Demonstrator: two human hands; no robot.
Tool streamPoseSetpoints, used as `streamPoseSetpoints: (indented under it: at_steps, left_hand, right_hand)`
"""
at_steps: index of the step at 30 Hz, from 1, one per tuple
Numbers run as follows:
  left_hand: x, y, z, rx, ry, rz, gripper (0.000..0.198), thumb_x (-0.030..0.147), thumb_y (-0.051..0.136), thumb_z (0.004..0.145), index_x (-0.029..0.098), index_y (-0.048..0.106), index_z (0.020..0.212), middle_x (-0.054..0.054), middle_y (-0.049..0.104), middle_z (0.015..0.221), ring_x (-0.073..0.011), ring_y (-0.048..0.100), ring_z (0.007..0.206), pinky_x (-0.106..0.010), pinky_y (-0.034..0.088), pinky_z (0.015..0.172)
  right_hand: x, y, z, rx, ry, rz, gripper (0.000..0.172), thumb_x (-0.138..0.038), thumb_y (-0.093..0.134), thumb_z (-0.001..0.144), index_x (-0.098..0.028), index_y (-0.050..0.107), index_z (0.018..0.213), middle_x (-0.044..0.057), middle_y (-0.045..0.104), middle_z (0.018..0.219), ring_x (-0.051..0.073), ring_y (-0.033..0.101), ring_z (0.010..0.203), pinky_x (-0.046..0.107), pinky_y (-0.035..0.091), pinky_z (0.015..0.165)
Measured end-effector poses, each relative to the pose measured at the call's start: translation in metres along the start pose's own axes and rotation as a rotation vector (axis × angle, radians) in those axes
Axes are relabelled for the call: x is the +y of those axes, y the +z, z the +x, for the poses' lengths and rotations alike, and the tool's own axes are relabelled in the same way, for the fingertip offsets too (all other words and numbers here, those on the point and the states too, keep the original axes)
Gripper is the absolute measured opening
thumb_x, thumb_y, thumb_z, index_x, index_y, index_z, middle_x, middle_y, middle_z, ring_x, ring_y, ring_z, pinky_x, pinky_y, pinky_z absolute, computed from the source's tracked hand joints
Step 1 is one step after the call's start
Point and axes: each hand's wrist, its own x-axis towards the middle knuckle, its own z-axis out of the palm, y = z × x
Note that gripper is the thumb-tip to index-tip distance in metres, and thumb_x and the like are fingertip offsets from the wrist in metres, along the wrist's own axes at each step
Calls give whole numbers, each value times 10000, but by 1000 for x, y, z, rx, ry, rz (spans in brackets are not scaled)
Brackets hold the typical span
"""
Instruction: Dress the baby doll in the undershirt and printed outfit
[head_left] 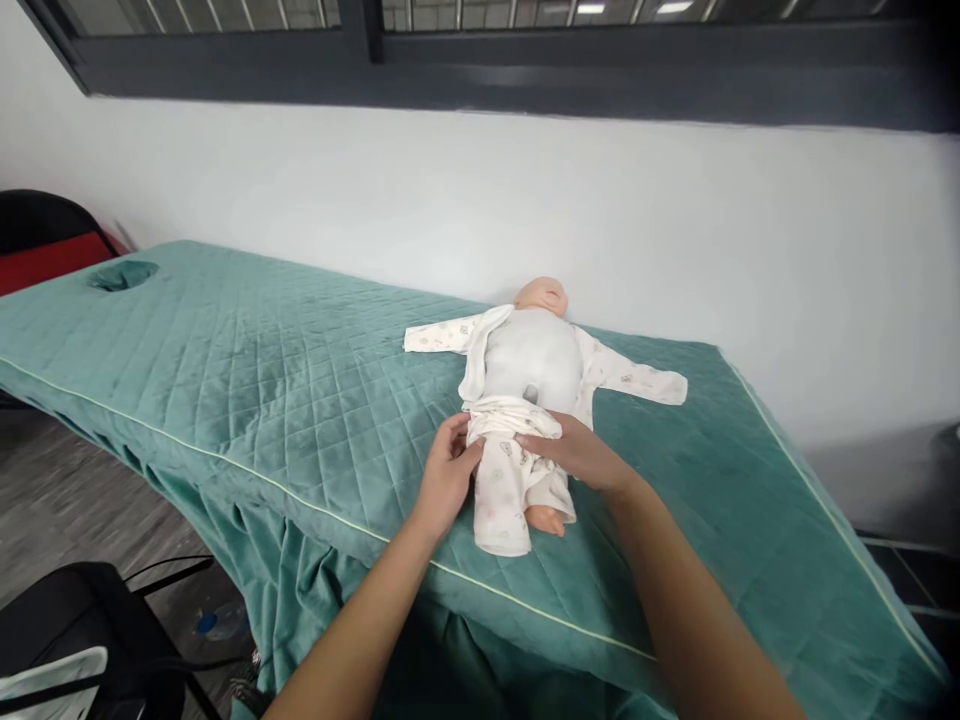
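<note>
A baby doll (pixel 541 293) lies on its back on the green quilted bed cover, head toward the wall. Its white printed baby top (pixel 637 380) is spread open, sleeves out to both sides, over a pale grey torso (pixel 534 350). White printed baby pants (pixel 501 500) cover the legs, with the waistband bunched below the belly. One foot (pixel 546 519) shows at the right leg opening; the other is hidden. My left hand (pixel 448 475) grips the pants at their left side. On the right side, my right hand (pixel 574 450) pinches the pants with the thumb on top.
The bed (pixel 300 380) has a face hole (pixel 124 275) at its far left end. Behind it stand a white wall and a dark-framed window (pixel 480 70). A black chair (pixel 82 630) is at the lower left, with a bottle (pixel 217 622) on the floor nearby. A red and black chair (pixel 45 250) stands further back.
</note>
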Motion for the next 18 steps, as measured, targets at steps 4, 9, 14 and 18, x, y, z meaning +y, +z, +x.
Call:
streamPoseSetpoints:
  at_steps: [4, 9, 14, 18]
  left_hand:
    - [7, -18, 16, -188, -44, 34, 552, 138, 683, 709, 237, 554, 1237, -45, 641, 1183, -179, 627, 980, -298, 483, 845]
    - [14, -27, 30, -378, -74, 158, 392, 97, 686, 671, 184, 572, 1037, -28, 658, 1039, -166, 613, 952, -297, 462, 883]
    - [10, -25, 37, -342, -75, 222, 300, 118, 682, 660, 178, 549, 922, 18, 627, 856, -133, 575, 800, -245, 437, 732]
    - [4, -27, 43, -234, 9, 296, 234, 118, 657, 646, 181, 539, 838, 51, 567, 747, -107, 522, 699, -223, 399, 653]
  right_hand:
    - [0, -3, -2, -78, -21, 21, 634, -470, 803, 755, -193, 645, 1304, 66, 684, 1314, 323, 615, 1230, 462, 486, 1069]
    - [2, -9, -4, -131, -21, 49, 678, -445, 798, 767, -179, 604, 1360, 81, 668, 1341, 316, 615, 1235, 475, 485, 1075]
    - [-3, -7, -4, -53, 4, 0, 644, -370, 837, 713, -186, 656, 1303, 82, 696, 1289, 316, 651, 1178, 446, 518, 1044]
    - [-4, -2, -2, -17, -4, -38, 537, -369, 808, 735, -197, 699, 1232, 68, 719, 1244, 324, 656, 1163, 466, 522, 1037]
